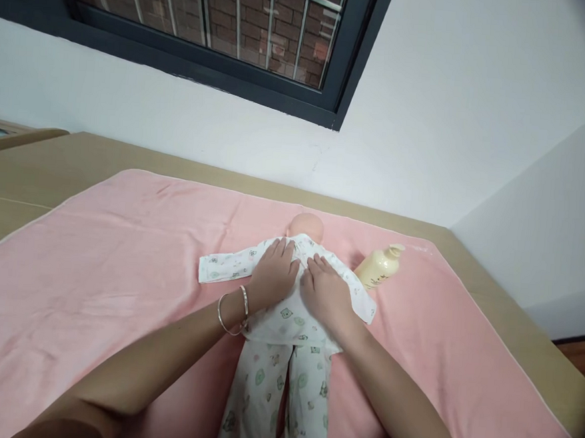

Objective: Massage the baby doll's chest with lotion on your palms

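Observation:
A baby doll [306, 226] lies on a pink blanket [171, 237], its head toward the wall. It wears a white printed top [285, 322] and matching trousers [305, 393]. My left hand [275, 271] rests flat on the left side of the doll's upper body, fingers pointing toward its head. Beside it, my right hand [326, 291] lies flat on the right side, fingers stretched out. Both palms touch the top's cloth, with a narrow gap between the hands. One sleeve [223, 267] stretches out to the left; the other slants down to the right. The doll's face does not show.
A cream pump bottle [380, 266] leans or lies tilted just right of the doll's sleeve. The blanket covers a wooden surface [127, 154] that meets a white wall [419, 121]. Above is a dark-framed window [208, 59] with bars.

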{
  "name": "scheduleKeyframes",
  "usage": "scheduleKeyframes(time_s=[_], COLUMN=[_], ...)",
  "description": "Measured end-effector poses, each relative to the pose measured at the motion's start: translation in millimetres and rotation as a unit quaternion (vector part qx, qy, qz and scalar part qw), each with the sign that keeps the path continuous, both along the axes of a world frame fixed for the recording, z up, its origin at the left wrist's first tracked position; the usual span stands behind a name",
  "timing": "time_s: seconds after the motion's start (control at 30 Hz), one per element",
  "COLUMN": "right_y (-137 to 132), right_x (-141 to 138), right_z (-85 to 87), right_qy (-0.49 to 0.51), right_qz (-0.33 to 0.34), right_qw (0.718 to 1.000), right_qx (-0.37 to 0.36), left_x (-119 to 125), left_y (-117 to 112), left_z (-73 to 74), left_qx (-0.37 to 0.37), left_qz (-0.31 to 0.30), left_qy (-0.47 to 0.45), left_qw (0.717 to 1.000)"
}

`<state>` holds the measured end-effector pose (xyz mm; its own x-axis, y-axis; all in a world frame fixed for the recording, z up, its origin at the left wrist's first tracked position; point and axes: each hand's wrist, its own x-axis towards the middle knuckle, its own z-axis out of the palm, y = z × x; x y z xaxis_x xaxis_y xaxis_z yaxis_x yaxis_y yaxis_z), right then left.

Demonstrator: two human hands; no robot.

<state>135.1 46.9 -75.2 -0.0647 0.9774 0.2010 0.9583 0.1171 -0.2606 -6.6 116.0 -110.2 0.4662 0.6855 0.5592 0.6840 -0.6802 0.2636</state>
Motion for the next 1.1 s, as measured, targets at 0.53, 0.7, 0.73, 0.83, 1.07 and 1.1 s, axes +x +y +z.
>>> scheduleKeyframes(time_s=[0.53,0.7,0.73,0.83,1.07,1.1], right_y=[29,28,28,29,35,32], right_x=[17,17,17,20,29,26], right_z=[-30.8,-31.8,-32.1,-33.2,-34.2,-34.0], right_qy=[0.134,0.134,0.132,0.134,0.147,0.141], right_qz=[0.016,0.018,0.019,0.028,0.050,0.043], right_qw=[0.990,0.990,0.990,0.990,0.986,0.987], right_qx=[0.031,0.038,0.040,0.043,0.057,0.055], left_x=[10,10,10,11,15,14], left_y=[0,0,-1,-10,-35,-32], left_z=[-15.4,-13.8,-13.1,-9.9,-6.4,-6.7], left_qx=[-0.089,-0.091,-0.090,-0.077,-0.064,-0.068], left_qz=[0.039,0.041,0.044,0.047,0.051,0.054], left_qy=[-0.080,-0.073,-0.072,-0.059,-0.026,-0.028], left_qw=[0.992,0.992,0.992,0.994,0.996,0.996])
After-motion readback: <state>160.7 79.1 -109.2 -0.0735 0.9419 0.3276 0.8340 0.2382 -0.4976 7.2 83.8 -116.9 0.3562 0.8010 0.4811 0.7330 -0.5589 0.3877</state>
